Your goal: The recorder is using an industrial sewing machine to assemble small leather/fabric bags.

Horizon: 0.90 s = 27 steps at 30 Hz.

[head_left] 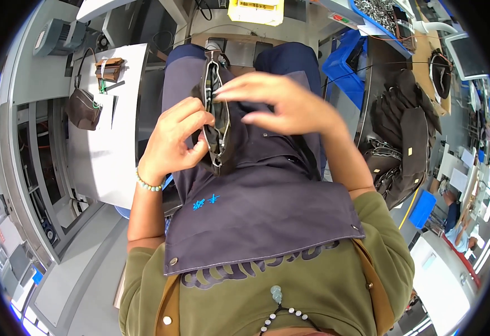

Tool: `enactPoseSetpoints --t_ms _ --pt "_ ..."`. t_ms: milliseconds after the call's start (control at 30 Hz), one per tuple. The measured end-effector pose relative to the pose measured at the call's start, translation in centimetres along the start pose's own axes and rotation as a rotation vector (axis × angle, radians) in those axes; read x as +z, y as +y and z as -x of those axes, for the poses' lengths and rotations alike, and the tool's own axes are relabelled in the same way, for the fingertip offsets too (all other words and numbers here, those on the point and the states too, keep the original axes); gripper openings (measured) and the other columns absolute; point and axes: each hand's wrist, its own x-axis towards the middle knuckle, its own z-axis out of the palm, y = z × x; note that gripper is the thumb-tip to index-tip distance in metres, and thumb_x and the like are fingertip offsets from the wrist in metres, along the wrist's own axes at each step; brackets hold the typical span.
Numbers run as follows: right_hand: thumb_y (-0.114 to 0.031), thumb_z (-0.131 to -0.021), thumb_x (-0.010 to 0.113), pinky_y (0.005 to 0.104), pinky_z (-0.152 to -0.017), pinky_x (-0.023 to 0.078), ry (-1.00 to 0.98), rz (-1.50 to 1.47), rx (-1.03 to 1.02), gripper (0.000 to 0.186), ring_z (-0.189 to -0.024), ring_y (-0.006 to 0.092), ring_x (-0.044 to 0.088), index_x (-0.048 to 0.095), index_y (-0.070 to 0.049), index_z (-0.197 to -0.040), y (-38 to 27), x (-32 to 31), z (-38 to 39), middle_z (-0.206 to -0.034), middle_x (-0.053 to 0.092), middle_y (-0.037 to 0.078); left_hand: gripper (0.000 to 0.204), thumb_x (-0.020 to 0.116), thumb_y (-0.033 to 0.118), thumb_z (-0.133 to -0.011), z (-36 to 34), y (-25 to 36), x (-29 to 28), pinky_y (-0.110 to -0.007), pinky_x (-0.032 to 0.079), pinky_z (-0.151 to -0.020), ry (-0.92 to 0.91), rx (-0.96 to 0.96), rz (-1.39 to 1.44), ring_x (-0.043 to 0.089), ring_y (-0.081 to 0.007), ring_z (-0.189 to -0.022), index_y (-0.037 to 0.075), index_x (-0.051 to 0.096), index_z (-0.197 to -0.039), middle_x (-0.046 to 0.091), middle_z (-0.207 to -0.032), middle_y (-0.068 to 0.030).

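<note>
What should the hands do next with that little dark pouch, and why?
Probably slip the right hand's fingertips into the pouch. Its zipper is open and the mouth gapes, the left hand pinches one edge to hold it against the apron, and the right hand is spread just beside the opening, seemingly not gripping anything.

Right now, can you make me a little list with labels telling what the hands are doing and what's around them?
left hand: pinches the edge of a small dark pouch
right hand: open, fingers spread over the pouch's top
pouch: unzipped, lying on the lap over a dark apron
left wrist: beaded bracelet
left side: white table with a brown bag
right side: pile of dark bags
</note>
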Motion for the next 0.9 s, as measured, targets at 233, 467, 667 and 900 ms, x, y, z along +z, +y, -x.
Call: enactPoseSetpoints --t_ms 233,467,667,900 --pt "-0.003 -0.077 0.074 0.0519 -0.112 0.044 -0.044 0.278 -0.141 0.018 -0.113 0.0265 0.066 0.067 -0.004 -0.094 0.2 1.3 -0.5 -0.107 0.071 0.006 0.022 0.064 0.003 -0.062 0.1 -1.0 -0.9 -0.039 0.05 -0.089 0.122 0.074 0.036 0.062 -0.0297 -0.098 0.004 0.069 -0.084 0.063 -0.109 -0.0124" --pt "-0.004 -0.074 0.066 0.0436 -0.097 0.055 -0.111 0.177 -0.162 0.017 -0.102 0.0315 0.068 0.066 -0.001 -0.091 -1.9 1.3 1.9 -0.109 0.071 0.011 0.027 0.059 -0.011 -0.063 -1.0 -2.8 -1.1 -0.034 0.052 -0.07 0.01 0.164 0.061 0.063 -0.0258 -0.08 0.002 0.067 -0.085 0.065 -0.077 -0.0065" --pt "-0.009 -0.071 0.061 0.0422 -0.082 0.056 -0.429 -0.131 0.059 0.015 -0.098 0.037 0.068 0.055 0.003 -0.08 -2.9 2.9 2.9 -0.111 0.071 0.017 0.017 0.055 -0.011 -0.068 -2.4 -1.9 0.6 -0.038 0.047 -0.064 -0.133 0.267 0.169 0.056 -0.0293 -0.075 0.002 0.054 -0.078 0.055 -0.08 -0.0085" --pt "-0.018 -0.092 0.049 0.0407 -0.084 0.051 -0.771 -0.158 0.225 0.026 -0.092 0.032 0.066 0.064 0.002 -0.099 -2.6 4.9 -0.7 -0.096 0.07 0.016 0.014 0.061 0.003 -0.065 -5.6 0.3 1.7 -0.036 0.046 -0.057 -0.199 0.583 0.044 0.052 -0.0298 -0.069 0.003 0.048 -0.07 0.046 -0.074 -0.0097"
